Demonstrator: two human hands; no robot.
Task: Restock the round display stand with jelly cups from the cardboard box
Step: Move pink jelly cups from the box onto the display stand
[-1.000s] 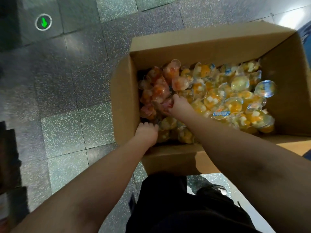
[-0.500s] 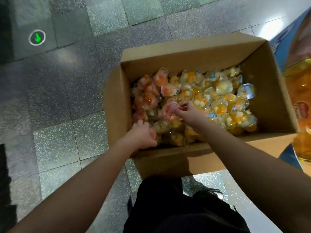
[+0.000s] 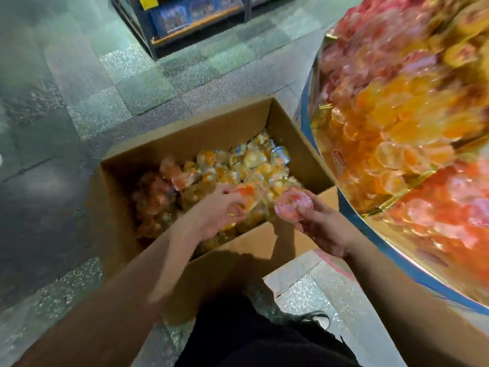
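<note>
An open cardboard box (image 3: 185, 139) stands on the floor, holding several orange, yellow and red jelly cups (image 3: 254, 165). My left hand (image 3: 211, 215) is above the box's near side and grips an orange jelly cup (image 3: 247, 196). My right hand (image 3: 322, 226) holds a pink-red jelly cup (image 3: 292, 203) over the box's near right corner. The round display stand (image 3: 383, 268) fills the right side, blurred, with a blue rim and sections heaped with red, orange and yellow cups.
Speckled grey floor tiles (image 3: 105, 107) surround the box. A shop shelf with blue packages (image 3: 190, 14) stands at the far top. My dark trousers and a shoe (image 3: 320, 321) are at the bottom, close to the box's near flap.
The view has swung right, bringing the display stand into sight. Both hands have risen out of the box, each with a jelly cup, and moved toward the stand.
</note>
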